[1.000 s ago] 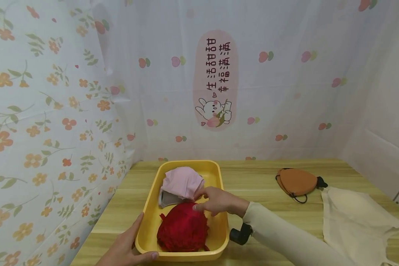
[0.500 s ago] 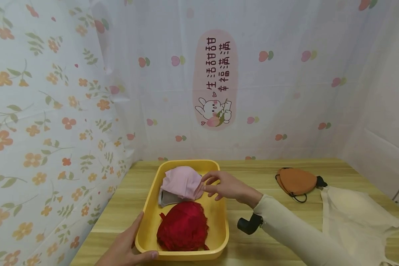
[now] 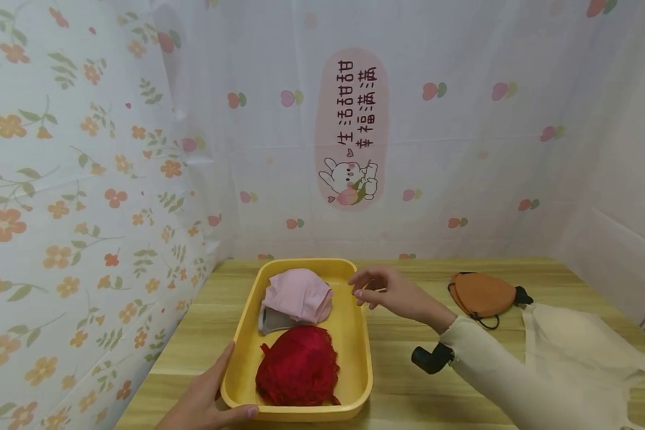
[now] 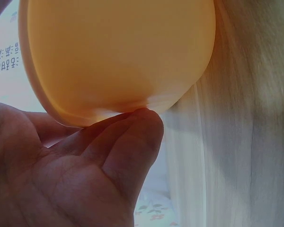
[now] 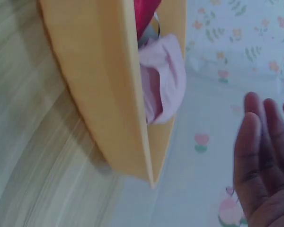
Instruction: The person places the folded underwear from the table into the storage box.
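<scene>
Head view: pink fabric garment (image 3: 295,292), in yellow rectangular plastic tray (image 3: 301,412), lies left of nearer right hand (image 3: 395,294).
Tray axis: pointing away.
Right fingers: parted, empty.
Left hand (image 3: 201,394): fingers spread against tray's near-left corner.

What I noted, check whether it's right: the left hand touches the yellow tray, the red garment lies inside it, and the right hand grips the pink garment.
Wrong on the right hand: it grips nothing and is apart from the pink garment, as the right wrist view shows. The left hand touches the yellow tray, with the red garment inside.
</scene>
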`<state>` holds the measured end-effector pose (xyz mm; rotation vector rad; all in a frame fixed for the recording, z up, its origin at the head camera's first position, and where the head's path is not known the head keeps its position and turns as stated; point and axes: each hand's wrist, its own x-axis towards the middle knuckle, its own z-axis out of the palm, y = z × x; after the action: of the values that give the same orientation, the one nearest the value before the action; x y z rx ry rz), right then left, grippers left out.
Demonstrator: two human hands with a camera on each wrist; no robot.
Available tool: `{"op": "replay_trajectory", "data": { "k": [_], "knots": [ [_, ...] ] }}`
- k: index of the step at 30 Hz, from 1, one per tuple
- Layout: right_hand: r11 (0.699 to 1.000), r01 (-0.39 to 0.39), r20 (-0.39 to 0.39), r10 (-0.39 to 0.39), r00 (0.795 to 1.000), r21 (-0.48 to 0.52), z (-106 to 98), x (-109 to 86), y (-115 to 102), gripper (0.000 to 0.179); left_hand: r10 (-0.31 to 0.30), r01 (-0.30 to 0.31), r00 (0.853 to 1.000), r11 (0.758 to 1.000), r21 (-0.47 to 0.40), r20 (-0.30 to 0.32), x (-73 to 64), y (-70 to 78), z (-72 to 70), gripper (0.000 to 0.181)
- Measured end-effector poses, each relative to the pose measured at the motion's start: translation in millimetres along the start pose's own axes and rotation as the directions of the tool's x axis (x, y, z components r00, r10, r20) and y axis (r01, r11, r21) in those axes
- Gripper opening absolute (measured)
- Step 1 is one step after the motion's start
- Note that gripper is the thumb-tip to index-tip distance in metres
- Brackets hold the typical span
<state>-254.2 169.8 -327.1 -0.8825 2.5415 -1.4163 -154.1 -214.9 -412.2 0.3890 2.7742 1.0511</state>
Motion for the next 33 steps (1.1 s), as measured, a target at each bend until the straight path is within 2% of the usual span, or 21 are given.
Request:
{"op": "replay_trajectory", "data": {
  "k": [5,9,14,17,24,29,33],
  "knots": [
    [0.999,0.041,-0.139,-0.041,0.989,-0.003,-17,-8.1,11,0.020,-0.013,0.013,1.000,1.000,-0.019,0.000,0.4,1.1,0.5,0.114],
    [0.998,0.070,-0.250,-0.069,0.966,-0.003,-32,-15.7,16,0.015,-0.026,0.026,1.000,0.999,-0.024,0.003,1.4,2.7,0.2,0.114],
    [0.996,0.089,-0.337,-0.091,0.937,-0.022,-51,-25.5,22,0.014,-0.023,0.023,1.000,1.000,-0.022,0.006,1.2,3.0,-0.4,0.114],
    [0.995,0.092,-0.377,-0.100,0.921,-0.040,-60,-31.9,26,0.013,-0.019,0.019,1.000,1.000,-0.015,0.008,1.1,2.4,-0.7,0.114],
    [0.994,0.083,-0.455,-0.106,0.884,-0.070,-84,-45.1,41,0.010,0.043,-0.043,0.999,0.999,-0.011,0.011,0.1,-0.2,-3.0,0.112],
    [0.995,-0.007,-0.477,-0.042,0.878,-0.102,-101,-59.6,55,0.014,0.031,-0.031,1.000,1.000,0.002,0.001,0.5,-0.2,-1.4,0.113],
    [0.987,-0.053,-0.478,-0.026,0.878,-0.151,-114,-71.1,65,0.017,0.017,-0.017,1.000,1.000,0.008,-0.004,0.2,0.2,0.8,0.113]
  ]
}}
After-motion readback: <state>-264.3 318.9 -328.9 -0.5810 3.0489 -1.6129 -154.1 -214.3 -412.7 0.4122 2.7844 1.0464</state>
